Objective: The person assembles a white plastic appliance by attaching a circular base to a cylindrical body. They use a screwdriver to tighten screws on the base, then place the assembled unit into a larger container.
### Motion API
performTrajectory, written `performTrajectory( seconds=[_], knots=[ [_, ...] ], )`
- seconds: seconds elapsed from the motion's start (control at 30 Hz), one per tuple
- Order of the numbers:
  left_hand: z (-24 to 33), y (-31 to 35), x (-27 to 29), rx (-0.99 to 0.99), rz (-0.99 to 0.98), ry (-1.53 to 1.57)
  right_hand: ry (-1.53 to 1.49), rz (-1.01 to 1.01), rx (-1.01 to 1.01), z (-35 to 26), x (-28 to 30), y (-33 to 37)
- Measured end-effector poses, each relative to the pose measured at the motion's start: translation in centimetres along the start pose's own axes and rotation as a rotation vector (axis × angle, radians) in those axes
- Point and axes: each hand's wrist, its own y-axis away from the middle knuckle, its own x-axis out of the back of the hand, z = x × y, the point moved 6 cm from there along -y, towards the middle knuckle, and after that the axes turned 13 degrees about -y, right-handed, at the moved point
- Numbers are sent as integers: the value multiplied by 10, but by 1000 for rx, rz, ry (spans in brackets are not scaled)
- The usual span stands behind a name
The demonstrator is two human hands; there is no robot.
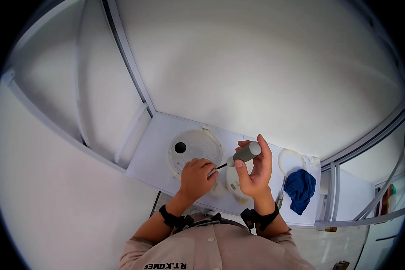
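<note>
A screwdriver with a thick grey handle lies in my right hand. Its thumb and fingers are around the handle, and the dark shaft slants down to the left. My left hand is pinched on a small light-grey piece at the shaft's tip; its exact kind is hidden by the fingers. Below the left hand is a round, translucent white cover with one black hole. A white round part lies under the right hand, partly covered by it.
The white table stands against a pale wall. At its right end are a crumpled blue cloth, a cream-coloured ring and a slim tool beside the cloth. Grey metal frame bars rise at both sides.
</note>
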Motion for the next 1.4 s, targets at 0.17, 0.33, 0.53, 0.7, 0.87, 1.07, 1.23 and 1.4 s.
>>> performTrajectory(
  seconds=[0.17, 0.33, 0.53, 0.7, 0.87, 1.07, 1.23, 1.4],
  knots=[
    [-3, 1, -4, -5, 9, 0, 5, 17, -21, 3, 0, 4],
    [-4, 5, -3, -18, 27, 0, 30, 20, -29, 5, -1, 6],
    [-4, 4, 0, -42, 39, 4, 86, 19, 7, 5, -4, 7],
    [-4, 4, -1, -28, 36, 0, 94, 32, 20, 6, -3, 7],
    [-3, 3, 0, -31, 31, -11, 85, 37, 9, 9, -4, 9],
    [-3, 4, -3, -21, 22, -6, 167, -105, 9, 9, -7, 9],
    [-3, 4, -3, 3, -20, -9, 95, -223, -58, 2, -16, -3],
    [-3, 4, -2, -13, 26, 16, 128, -293, -140, -3, -15, -12]
  ],
)
